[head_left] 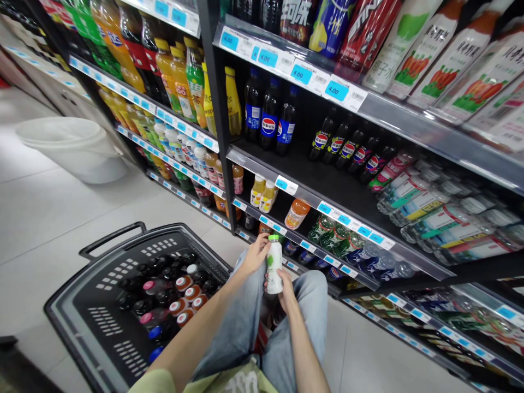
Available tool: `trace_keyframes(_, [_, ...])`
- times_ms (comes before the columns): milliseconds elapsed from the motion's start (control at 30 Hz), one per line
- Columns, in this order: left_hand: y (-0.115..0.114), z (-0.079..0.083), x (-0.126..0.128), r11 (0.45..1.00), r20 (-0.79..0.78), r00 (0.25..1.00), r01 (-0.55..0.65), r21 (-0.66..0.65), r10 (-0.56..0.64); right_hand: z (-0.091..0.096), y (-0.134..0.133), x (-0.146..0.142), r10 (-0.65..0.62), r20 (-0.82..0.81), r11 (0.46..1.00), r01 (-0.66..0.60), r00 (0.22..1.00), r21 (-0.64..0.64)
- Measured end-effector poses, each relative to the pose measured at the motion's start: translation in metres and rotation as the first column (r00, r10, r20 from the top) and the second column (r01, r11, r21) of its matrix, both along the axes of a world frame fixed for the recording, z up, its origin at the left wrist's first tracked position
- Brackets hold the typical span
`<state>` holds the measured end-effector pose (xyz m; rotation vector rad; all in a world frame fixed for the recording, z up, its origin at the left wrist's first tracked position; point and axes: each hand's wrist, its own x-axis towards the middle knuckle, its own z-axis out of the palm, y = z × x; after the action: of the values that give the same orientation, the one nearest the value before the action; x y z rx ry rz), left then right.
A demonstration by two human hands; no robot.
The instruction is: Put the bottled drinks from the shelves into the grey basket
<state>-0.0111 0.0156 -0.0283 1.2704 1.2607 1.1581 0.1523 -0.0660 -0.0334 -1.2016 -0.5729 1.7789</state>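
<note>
A white coconut water bottle (274,267) with a green cap is held upright above my knees, its label showing a green picture and dark characters. My right hand (285,284) wraps round its lower part from the right. From the left, my left hand (258,254) grips it near the cap, with the fingertips partly behind the bottle. Beside my left forearm stands a black shopping basket (98,273) holding several bottles with black, white, pink and blue caps.
Drink shelves (327,202) with price tags rise right in front of me, holding cola bottles (269,117), an orange-capped bottle (297,213) and several water bottles (446,218). A large white tub (77,153) stands on the tiled floor (24,229) at left.
</note>
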Motion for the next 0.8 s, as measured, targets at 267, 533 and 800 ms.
trace_keyframes(267, [-0.0009, 0.0042, -0.0002, 1.000, 0.001, 1.000, 0.008, -0.014, -0.008, -0.0013, -0.0009, 0.0020, 0.017, -0.026, 0.998, -0.019, 1.000, -0.055])
trace_keyframes(533, [-0.0016, 0.0064, -0.0011, 1.000, 0.025, 1.000, 0.016, -0.015, -0.016, -0.0027, -0.0016, 0.0056, 0.074, -0.096, 0.993, -0.082, 0.993, -0.083])
trace_keyframes(800, [-0.0004, 0.0063, -0.0011, 0.999, 0.018, 0.999, 0.027, -0.027, -0.027, -0.0074, -0.0017, 0.0066, 0.093, -0.100, 0.993, -0.099, 0.991, -0.062])
